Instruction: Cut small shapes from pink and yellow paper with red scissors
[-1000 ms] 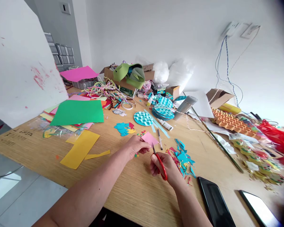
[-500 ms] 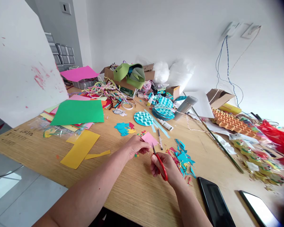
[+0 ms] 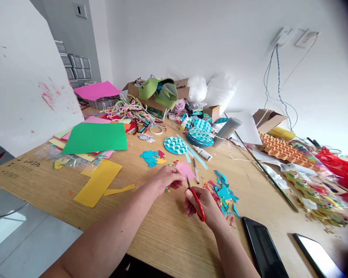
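Observation:
My left hand (image 3: 166, 179) pinches a small pink piece of paper (image 3: 185, 170) just above the wooden table (image 3: 168, 235). My right hand (image 3: 205, 206) is closed round red-handled scissors (image 3: 196, 199), whose blades meet the pink paper's near edge. Right of both hands lies a heap of blue and red paper scraps (image 3: 224, 193). A pen (image 3: 195, 171) lies just beyond the pink paper.
A yellow sheet (image 3: 98, 182) and a green sheet (image 3: 96, 137) on a paper stack lie to the left. Blue patterned paper discs (image 3: 175, 145), a blue cut-out figure (image 3: 150, 157) and a cardboard box (image 3: 153, 96) sit farther back. Two phones (image 3: 263, 247) lie near right.
The pink paper has turned slightly in my left hand, its far corner swinging a little to the right. Both hands and the scissors stay in nearly the same place.

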Demonstrator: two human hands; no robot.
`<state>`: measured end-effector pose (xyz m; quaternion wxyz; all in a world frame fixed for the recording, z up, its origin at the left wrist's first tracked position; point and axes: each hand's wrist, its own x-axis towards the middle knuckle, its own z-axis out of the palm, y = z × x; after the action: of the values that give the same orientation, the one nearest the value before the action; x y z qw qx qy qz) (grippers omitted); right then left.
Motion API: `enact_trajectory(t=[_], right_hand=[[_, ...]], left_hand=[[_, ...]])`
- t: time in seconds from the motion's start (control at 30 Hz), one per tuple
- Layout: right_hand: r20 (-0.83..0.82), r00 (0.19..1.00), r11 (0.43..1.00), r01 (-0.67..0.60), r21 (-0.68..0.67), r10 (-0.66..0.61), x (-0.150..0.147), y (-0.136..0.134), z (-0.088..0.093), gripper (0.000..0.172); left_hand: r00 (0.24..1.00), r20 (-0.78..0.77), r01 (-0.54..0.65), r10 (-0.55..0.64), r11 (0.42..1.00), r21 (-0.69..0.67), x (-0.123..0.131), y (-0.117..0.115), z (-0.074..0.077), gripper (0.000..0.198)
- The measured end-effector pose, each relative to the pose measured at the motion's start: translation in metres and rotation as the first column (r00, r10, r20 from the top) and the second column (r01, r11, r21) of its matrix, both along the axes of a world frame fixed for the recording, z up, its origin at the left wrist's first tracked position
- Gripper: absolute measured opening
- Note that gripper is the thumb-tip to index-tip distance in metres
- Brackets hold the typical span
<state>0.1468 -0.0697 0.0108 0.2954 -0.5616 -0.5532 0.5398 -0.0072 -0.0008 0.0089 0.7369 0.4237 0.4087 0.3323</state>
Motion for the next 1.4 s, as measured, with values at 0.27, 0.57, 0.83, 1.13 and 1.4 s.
enact_trajectory(t=[0.27, 0.57, 0.83, 1.13, 1.4], right_hand=[[-0.005, 1.0, 1.0, 0.011, 0.011, -0.011, 0.0, 0.0, 0.0, 0.053], [0.0, 1.0, 0.999, -0.006, 0.031, 0.006, -0.002, 0.001, 0.007, 0.049], [-0.02, 1.0, 1.0, -0.006, 0.011, 0.007, 0.0, 0.0, 0.004, 0.054], [-0.049, 0.999, 1.0, 0.012, 0.013, -0.012, 0.002, 0.001, -0.002, 0.052], [-0.035, 0.999, 1.0, -0.009, 0.028, 0.01, 0.0, 0.001, 0.003, 0.049]], left_hand=[[0.999, 0.032, 0.034, -0.035, 0.999, 0.032, 0.0, 0.0, -0.002, 0.016], [0.999, -0.005, 0.054, -0.053, 0.995, 0.089, -0.001, -0.001, -0.002, 0.015], [0.998, 0.01, 0.055, -0.056, 0.995, 0.078, -0.002, -0.002, 0.002, 0.014], [0.998, 0.008, 0.063, -0.063, 0.997, 0.053, -0.001, -0.002, 0.002, 0.017], [0.999, -0.007, 0.047, -0.046, 0.997, 0.058, 0.0, -0.002, 0.002, 0.018]])
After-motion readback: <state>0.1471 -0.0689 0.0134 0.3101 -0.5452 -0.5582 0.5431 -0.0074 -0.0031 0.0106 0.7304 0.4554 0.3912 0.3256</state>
